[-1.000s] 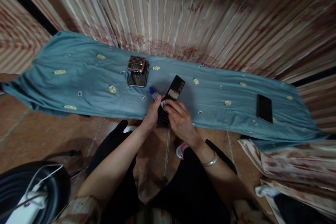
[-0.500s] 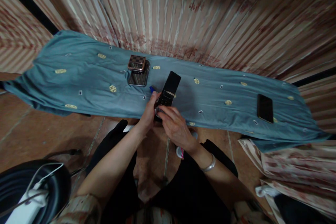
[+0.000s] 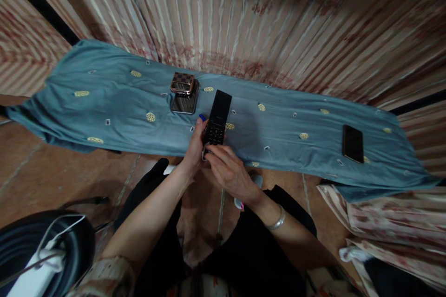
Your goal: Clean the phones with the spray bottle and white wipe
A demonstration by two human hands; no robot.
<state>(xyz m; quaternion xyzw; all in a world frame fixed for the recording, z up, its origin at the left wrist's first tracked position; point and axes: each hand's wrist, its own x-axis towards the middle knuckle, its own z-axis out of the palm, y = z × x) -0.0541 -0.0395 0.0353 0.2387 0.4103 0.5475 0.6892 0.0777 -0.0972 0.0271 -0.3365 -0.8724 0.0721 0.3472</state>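
Observation:
A long black keypad phone [image 3: 218,116] is raised over the near edge of a teal cloth [image 3: 111,102]. My left hand [image 3: 193,148] grips its lower left side, and a small item with a blue tip [image 3: 202,117] shows at those fingers. My right hand [image 3: 228,171] holds the phone's bottom end, with a bit of white material showing under its fingertips. A silver bangle [image 3: 277,220] circles my right wrist.
A gold and checkered box on a shiny pad [image 3: 184,90] lies behind the phone. A black smartphone [image 3: 352,143] rests far right on the cloth. Striped curtains [image 3: 244,18] hang behind. A black round object with a white charger [image 3: 42,260] sits lower left on the tiled floor.
The keypad phone has swung from tilted right to nearly upright and shifted slightly left. Both hands drew back a little toward me with it.

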